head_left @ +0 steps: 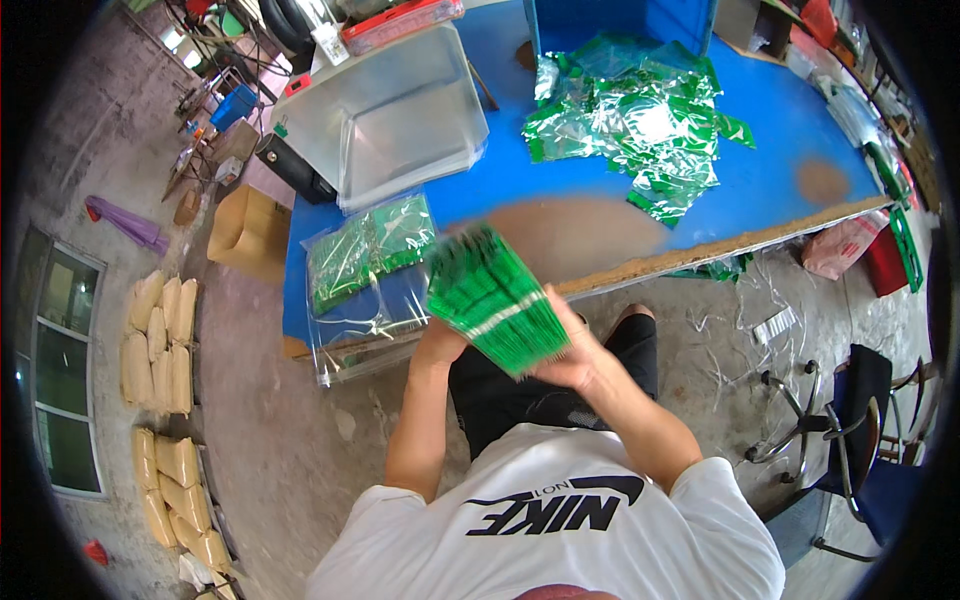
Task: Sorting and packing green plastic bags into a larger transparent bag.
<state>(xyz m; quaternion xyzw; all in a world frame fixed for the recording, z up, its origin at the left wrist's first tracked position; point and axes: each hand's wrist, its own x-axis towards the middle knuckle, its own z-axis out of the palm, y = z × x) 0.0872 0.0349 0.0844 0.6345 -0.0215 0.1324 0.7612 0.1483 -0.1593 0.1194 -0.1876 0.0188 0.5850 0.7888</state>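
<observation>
Between my two hands is a thick stack of green packets (pixel 505 305), tilted, with a pale band across it; its far end is blurred. My left hand (pixel 440 343) grips the stack's left side, its fingers partly hidden behind it. My right hand (pixel 570 350) is wrapped round the near right end. Just beyond my left hand, a clear plastic bag (pixel 375 310) lies at the table's front left corner, with green packets (pixel 372 245) inside its far part. A loose pile of shiny green packets (pixel 640 120) spreads out of a blue bin (pixel 620 22) at the back.
The blue table (pixel 480 190) has a worn brown patch near its front edge. Clear plastic sheets (pixel 410 135) and a black cylinder (pixel 295 168) stand at its left. A cardboard box (pixel 250 232) is beside the table. Filled sacks (pixel 160 340) line the left wall; an office chair (pixel 850 430) stands right.
</observation>
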